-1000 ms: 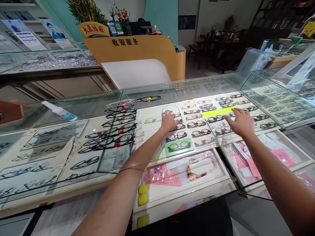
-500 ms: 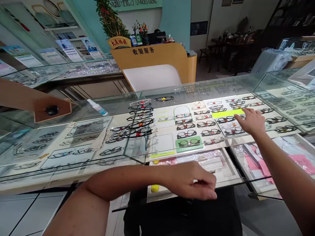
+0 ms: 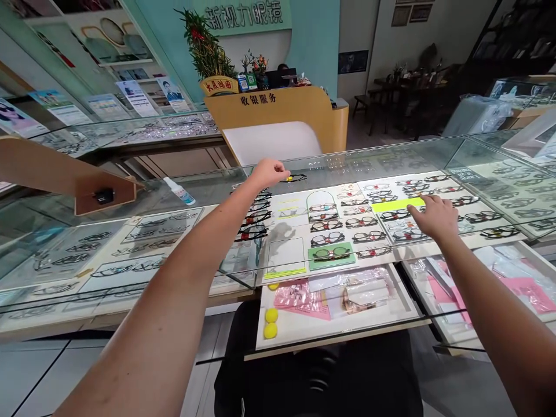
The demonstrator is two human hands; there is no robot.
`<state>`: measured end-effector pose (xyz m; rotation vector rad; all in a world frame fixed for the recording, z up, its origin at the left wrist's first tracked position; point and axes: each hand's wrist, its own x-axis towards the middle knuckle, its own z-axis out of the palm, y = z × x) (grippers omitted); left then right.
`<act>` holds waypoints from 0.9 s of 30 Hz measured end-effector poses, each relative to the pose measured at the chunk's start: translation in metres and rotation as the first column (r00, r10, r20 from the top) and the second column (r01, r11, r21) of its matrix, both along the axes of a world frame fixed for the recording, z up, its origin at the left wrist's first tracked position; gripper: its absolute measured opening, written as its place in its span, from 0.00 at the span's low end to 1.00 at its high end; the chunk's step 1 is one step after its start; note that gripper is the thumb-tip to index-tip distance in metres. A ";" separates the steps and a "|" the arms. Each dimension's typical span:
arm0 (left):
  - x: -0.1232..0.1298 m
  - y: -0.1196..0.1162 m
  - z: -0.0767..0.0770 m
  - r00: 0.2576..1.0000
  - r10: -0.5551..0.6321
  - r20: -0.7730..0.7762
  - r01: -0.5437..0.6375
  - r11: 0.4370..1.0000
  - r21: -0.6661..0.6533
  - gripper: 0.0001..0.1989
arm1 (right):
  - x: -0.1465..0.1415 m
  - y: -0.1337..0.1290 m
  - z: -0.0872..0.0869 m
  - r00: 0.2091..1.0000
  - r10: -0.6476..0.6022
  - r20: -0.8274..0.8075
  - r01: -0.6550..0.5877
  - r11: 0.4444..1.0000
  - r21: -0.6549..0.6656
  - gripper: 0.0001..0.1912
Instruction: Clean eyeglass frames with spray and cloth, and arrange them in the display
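Note:
My left hand [image 3: 269,174] reaches to the far part of the glass counter. Its thumb and fingers are curled together at the left end of a dark-framed pair of eyeglasses [image 3: 297,178] with a yellow tag. Below the wrist, a column of dark eyeglasses [image 3: 254,233] with red tags is partly hidden by my forearm. My right hand [image 3: 436,219] lies spread, palm down, over the right part of the counter, near a bright yellow strip [image 3: 397,204] and rows of eyeglasses [image 3: 394,215]. Nothing shows in its fingers.
A white spray bottle [image 3: 180,191] lies on the glass at left, by a wooden stand [image 3: 82,179]. An open drawer [image 3: 339,330] below holds pink packets [image 3: 299,298] and yellow balls [image 3: 271,322]. Another open drawer [image 3: 482,330] is at right. A reception desk [image 3: 278,113] stands beyond.
My left hand has moved from above the near drawer up and away to the yellow-tagged eyeglasses. My right hand stays spread in about the same place. The view has tilted slightly upward.

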<state>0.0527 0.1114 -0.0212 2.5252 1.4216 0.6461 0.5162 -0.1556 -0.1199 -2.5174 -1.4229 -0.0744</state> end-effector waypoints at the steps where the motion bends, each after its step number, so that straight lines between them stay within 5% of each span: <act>1: 0.002 0.005 -0.005 1.000 0.014 -0.028 -0.014 1.000 0.009 0.14 | 0.000 0.000 0.000 1.000 -0.002 0.001 0.002 1.000 0.004 0.46; 4: 0.010 0.016 -0.021 0.991 0.023 -0.133 -0.019 0.999 0.034 0.09 | -0.001 0.000 0.000 1.000 -0.003 0.003 0.003 1.000 0.003 0.46; 10: 0.023 0.025 -0.042 0.941 0.011 -0.337 -0.007 1.000 0.014 0.19 | -0.001 0.001 0.000 1.000 -0.001 -0.008 0.001 1.000 0.012 0.46; 18: 0.021 -0.006 -0.028 0.904 -0.005 -0.427 0.036 0.997 0.065 0.25 | -0.002 -0.001 -0.001 1.000 0.006 -0.014 -0.005 0.999 0.033 0.44; 22: 0.025 -0.066 -0.010 0.924 -0.081 -0.375 0.153 0.974 0.167 0.28 | -0.004 -0.002 0.000 1.000 0.006 -0.011 -0.006 1.000 0.021 0.45; 27: 0.036 -0.213 -0.003 0.825 -0.547 -0.142 0.565 0.806 0.178 0.25 | -0.003 -0.001 -0.001 1.000 0.002 -0.015 -0.002 1.000 0.014 0.46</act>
